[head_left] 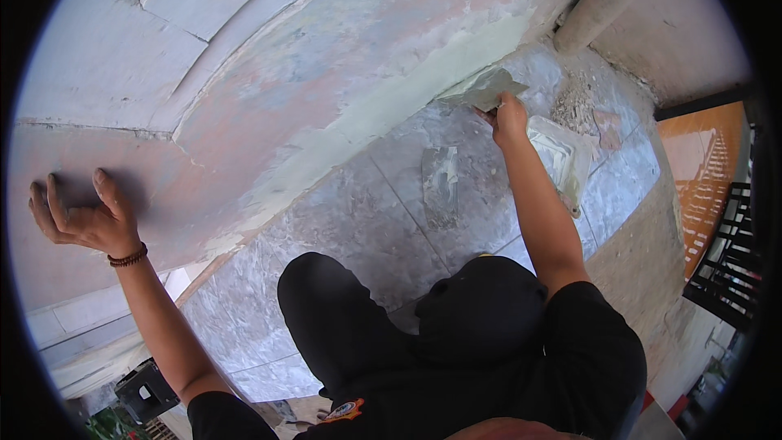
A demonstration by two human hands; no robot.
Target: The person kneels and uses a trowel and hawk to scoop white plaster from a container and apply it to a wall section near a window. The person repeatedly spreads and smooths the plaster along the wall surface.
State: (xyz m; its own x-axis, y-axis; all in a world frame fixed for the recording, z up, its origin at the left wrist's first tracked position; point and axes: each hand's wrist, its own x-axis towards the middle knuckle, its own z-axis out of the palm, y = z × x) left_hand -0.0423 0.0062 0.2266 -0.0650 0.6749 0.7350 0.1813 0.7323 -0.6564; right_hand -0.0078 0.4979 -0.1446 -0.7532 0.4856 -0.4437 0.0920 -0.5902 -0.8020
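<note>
My right hand (pixel 509 120) is closed around a wide putty knife (pixel 489 90), its broad grey blade meeting the foot of the wall. A pale band of wet-looking filler (pixel 366 134) runs along the lower part of the patchy pink and grey wall (pixel 269 106). My left hand (pixel 94 216), fingers apart and bent, rests on or close to the wall at the far left. Beside my right forearm sits a white, filler-smeared tray or lid (pixel 562 159). A flat rectangular blade or plate (pixel 441 187) streaked with filler lies on the floor in front of my knees.
Grey marbled tiles (pixel 366 204) cover the floor, with rubble (pixel 577 104) near the far corner. A round pillar (pixel 599 12) rises there. An orange-brown panel (pixel 700 163) and black slatted frame (pixel 727 253) stand at the right. A black object (pixel 147 391) is at the lower left.
</note>
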